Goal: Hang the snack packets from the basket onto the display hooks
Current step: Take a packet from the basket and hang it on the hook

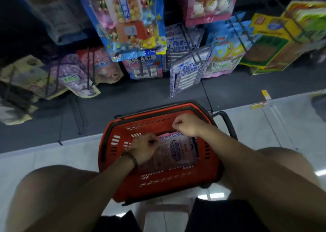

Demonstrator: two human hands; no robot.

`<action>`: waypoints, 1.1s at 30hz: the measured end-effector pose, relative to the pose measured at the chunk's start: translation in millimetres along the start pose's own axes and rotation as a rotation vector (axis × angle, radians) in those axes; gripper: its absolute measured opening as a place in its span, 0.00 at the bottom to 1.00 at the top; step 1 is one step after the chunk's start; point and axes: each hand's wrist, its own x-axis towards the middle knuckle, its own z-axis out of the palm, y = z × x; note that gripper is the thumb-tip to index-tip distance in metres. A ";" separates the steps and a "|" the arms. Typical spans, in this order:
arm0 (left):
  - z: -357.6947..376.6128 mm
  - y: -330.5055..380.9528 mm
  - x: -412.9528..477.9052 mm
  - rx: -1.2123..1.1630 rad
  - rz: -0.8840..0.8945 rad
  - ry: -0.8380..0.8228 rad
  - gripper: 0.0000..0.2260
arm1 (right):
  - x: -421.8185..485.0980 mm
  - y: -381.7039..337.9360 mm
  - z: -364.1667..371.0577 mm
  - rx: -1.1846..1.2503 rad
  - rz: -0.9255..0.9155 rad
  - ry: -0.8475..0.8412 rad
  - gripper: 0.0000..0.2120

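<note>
Red basket (105, 149) held purple packet (178, 150). Left hand (143, 148) pinched its top corner; right hand (187, 126) closed, grip unclear. Best lifted by header, hole kept clear for hooks (192, 43).

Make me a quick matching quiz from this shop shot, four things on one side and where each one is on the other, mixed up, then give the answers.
Things:
1. red basket
2. pink and purple packet
3. snowman packet
4. left hand

Places:
A. hanging high on the display, top right of centre
B. on the floor between the person's knees
C. lying inside the basket
D. at the packet's left top edge, a band on its wrist

Pairs: 1-B, 2-C, 3-A, 4-D
</note>
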 end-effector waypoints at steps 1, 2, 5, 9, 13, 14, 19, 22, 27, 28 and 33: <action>6.7 -14.1 -3.6 0.006 -0.022 -0.026 0.06 | 6.6 4.0 13.8 -0.010 0.040 -0.034 0.13; 13.2 -25.2 -5.8 0.014 -0.043 -0.061 0.09 | 11.5 7.1 25.6 -0.024 0.076 -0.044 0.13; 29.6 -46.6 -1.4 0.035 -0.098 -0.173 0.14 | 29.1 42.6 75.5 0.029 0.230 0.000 0.13; 46.6 -62.9 12.1 -0.042 -0.178 -0.260 0.07 | 42.1 95.1 132.1 0.155 0.393 0.052 0.22; 64.4 -67.5 27.2 -0.106 -0.260 -0.272 0.06 | 52.7 108.5 140.3 0.351 0.438 0.233 0.26; 68.2 -67.1 31.0 -0.119 -0.279 -0.285 0.09 | 60.7 117.2 145.2 0.379 0.427 0.249 0.32; 77.4 -65.6 47.3 -0.208 -0.342 -0.319 0.11 | 77.0 125.3 142.2 0.412 0.529 0.168 0.18; 72.5 -62.2 50.4 -0.333 -0.366 -0.253 0.08 | 83.5 130.6 143.2 0.463 0.604 0.152 0.20; 70.0 -71.4 44.5 -0.337 -0.353 -0.195 0.06 | 84.8 136.7 146.2 0.522 0.638 0.122 0.19; 70.0 -71.6 42.5 -0.344 -0.363 -0.205 0.06 | 82.2 134.6 145.6 0.505 0.636 0.071 0.14; 68.1 -62.8 39.3 -0.423 -0.370 -0.230 0.06 | 80.7 131.3 157.9 0.395 0.526 -0.073 0.10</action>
